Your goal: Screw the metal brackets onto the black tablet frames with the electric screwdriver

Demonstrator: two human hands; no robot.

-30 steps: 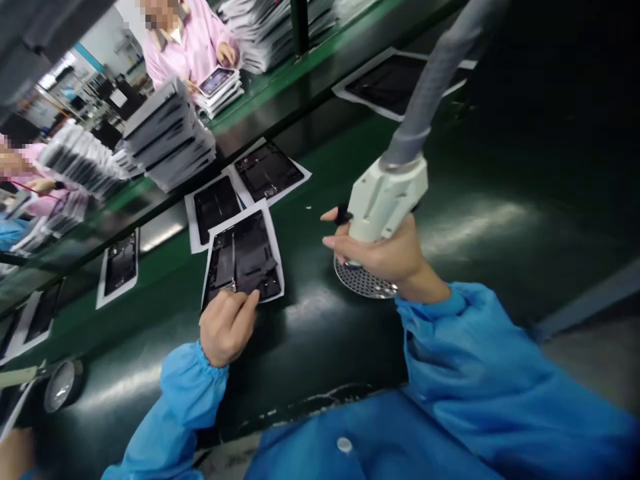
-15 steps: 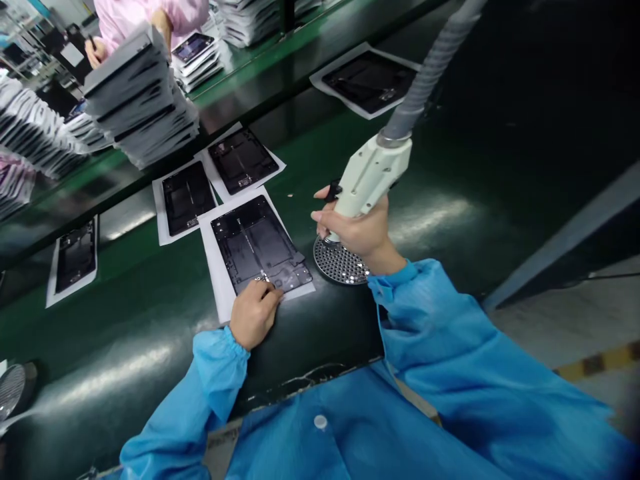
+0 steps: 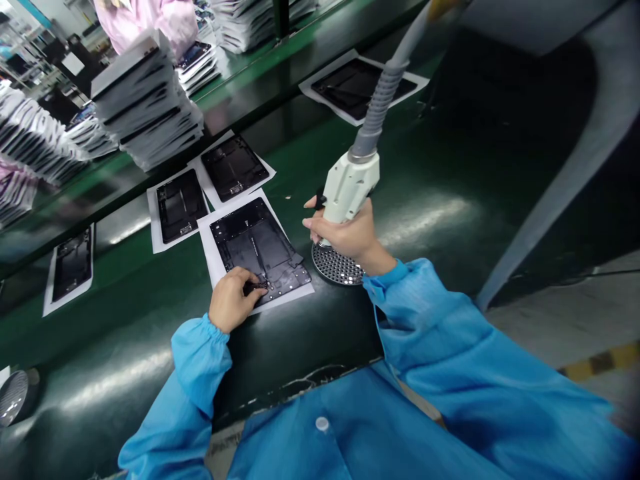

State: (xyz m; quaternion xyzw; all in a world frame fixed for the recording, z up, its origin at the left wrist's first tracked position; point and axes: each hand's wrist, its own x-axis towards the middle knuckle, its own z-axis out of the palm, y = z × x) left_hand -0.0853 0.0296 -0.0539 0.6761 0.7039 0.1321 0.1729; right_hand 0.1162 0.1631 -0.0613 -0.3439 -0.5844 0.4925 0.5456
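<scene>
My left hand (image 3: 233, 299) rests on the lower edge of a black tablet-sized back panel (image 3: 255, 243), which lies on a white paper sheet (image 3: 213, 257). Its fingertips pinch a small dark piece (image 3: 256, 287) at the panel's corner. My right hand (image 3: 345, 232) grips a white handheld nozzle tool (image 3: 350, 187) with a grey corrugated hose (image 3: 380, 103) rising from it. Beneath that hand lies a round perforated metal disc (image 3: 336, 265), partly hidden by the hand and my sleeve.
More black panels on white sheets (image 3: 233, 167) lie along the dark green belt. Tall stacks of panels (image 3: 147, 107) stand on a shelf behind, near a co-worker's pink sleeve (image 3: 145, 20). Another metal disc (image 3: 14, 397) sits at the lower left.
The view has swung, so the belt looks more level. My left hand has slid along the panel's lower edge and closed on the small dark piece. The tool stays in my right hand.
</scene>
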